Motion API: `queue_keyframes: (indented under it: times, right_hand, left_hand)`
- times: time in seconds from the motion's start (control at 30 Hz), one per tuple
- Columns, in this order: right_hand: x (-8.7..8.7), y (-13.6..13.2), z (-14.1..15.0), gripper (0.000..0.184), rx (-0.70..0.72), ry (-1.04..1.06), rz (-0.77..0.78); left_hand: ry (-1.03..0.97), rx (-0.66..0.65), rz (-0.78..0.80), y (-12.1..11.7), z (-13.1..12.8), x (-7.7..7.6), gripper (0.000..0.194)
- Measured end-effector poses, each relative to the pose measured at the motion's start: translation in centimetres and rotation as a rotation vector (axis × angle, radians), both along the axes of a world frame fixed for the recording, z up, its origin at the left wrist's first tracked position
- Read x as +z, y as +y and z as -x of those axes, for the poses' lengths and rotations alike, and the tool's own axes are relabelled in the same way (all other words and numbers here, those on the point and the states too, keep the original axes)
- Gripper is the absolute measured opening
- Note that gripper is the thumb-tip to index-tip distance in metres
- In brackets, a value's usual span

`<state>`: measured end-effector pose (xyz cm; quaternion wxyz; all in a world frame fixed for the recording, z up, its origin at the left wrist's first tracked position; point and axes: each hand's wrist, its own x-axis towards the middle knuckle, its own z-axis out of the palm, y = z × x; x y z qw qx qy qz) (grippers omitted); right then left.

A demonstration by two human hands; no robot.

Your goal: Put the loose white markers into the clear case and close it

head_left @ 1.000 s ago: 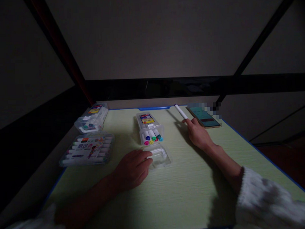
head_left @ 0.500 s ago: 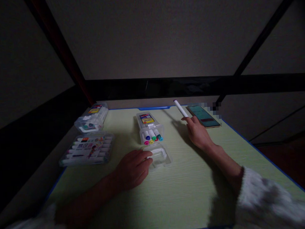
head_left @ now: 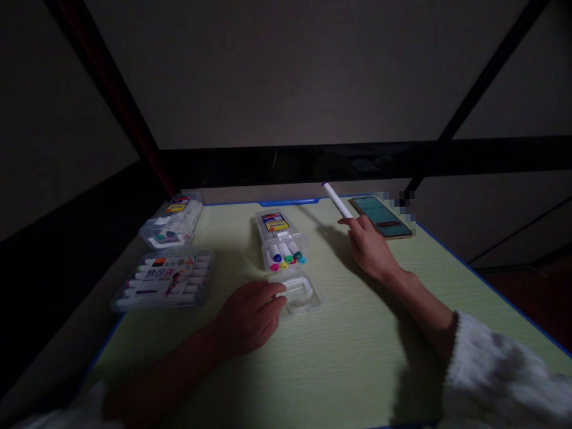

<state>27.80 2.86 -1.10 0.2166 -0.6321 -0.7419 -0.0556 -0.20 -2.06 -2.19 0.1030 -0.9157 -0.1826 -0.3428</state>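
Note:
My right hand (head_left: 370,248) pinches the near end of a white marker (head_left: 336,200), whose far end tilts up off the pale green table (head_left: 347,362). My left hand (head_left: 248,316) rests on the table with curled fingers touching the open clear lid (head_left: 299,291) of a small marker case (head_left: 281,241). That case lies in the middle and holds several markers with coloured caps facing me.
Two more clear marker cases lie at the left, one (head_left: 165,279) nearer and one (head_left: 173,221) farther back. A phone (head_left: 380,216) with a lit screen lies at the far right, just past my right hand. Dark bars cross behind the table.
My right hand has lifted the white marker from the table surface, its far end rising and shifting slightly left. My left hand has stayed on the lid.

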Motion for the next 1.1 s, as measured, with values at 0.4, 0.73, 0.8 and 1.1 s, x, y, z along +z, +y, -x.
queue_keyframes:
  times: [0.4,0.73,0.8,1.1]
  right_hand:
    - [0.26,-0.20,0.08,0.038,0.095,0.015,-0.045]
    - [-0.09,0.03,-0.24,0.038,0.179,0.022,-0.130]
    - [-0.03,-0.05,-0.24,0.038,0.199,0.011,-0.135]
    - [0.27,-0.31,-0.07,0.038,0.248,-0.034,-0.165]
  left_hand:
    - [0.008,-0.003,-0.002,-0.17,-0.09,0.53,0.017]
    - [-0.006,-0.014,-0.011,-0.01,0.00,0.11,0.017]
    - [-0.010,-0.008,-0.005,0.02,0.04,-0.05,0.018]
    - [-0.063,-0.011,-0.018,0.01,0.18,-0.34,0.021]
